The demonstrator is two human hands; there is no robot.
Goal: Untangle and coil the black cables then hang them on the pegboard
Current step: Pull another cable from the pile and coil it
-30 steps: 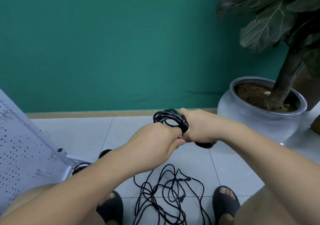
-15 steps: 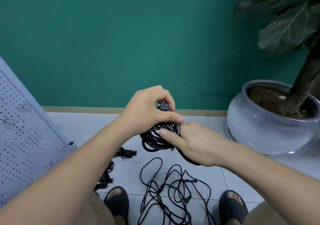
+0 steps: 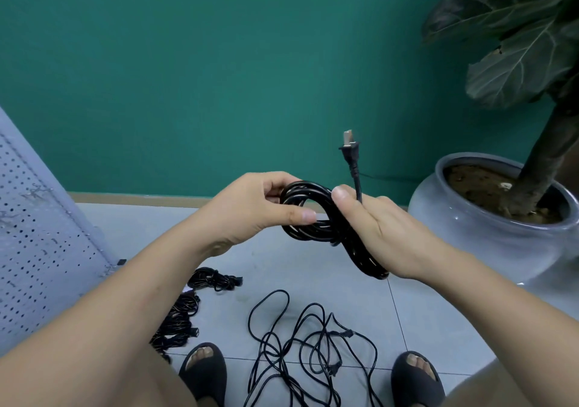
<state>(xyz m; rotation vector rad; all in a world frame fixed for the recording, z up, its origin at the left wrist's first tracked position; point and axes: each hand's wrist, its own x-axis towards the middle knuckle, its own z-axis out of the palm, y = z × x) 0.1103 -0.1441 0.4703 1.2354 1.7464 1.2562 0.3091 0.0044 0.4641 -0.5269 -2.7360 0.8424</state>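
- Head view: my left hand (image 3: 247, 209) and right hand (image 3: 379, 231) are both gripping one coiled cable (image 3: 313, 229), its one plug (image 3: 348, 154) pointing up.
- Two coiled bundles (image 3: 216, 279) and one loose tangle (image 3: 313, 348) are lying on the floor (image 3: 282, 265).

We list one coiled black cable (image 3: 313, 218) raised mid-scene, its plug (image 3: 348, 152) standing upright, one tangled black cable (image 3: 300, 344) sprawled loose on the near floor, a wound bundle (image 3: 216, 278) and a second bundle (image 3: 179, 322) left of it, and a pale perforated pegboard (image 3: 37, 234) leaning at the left edge.
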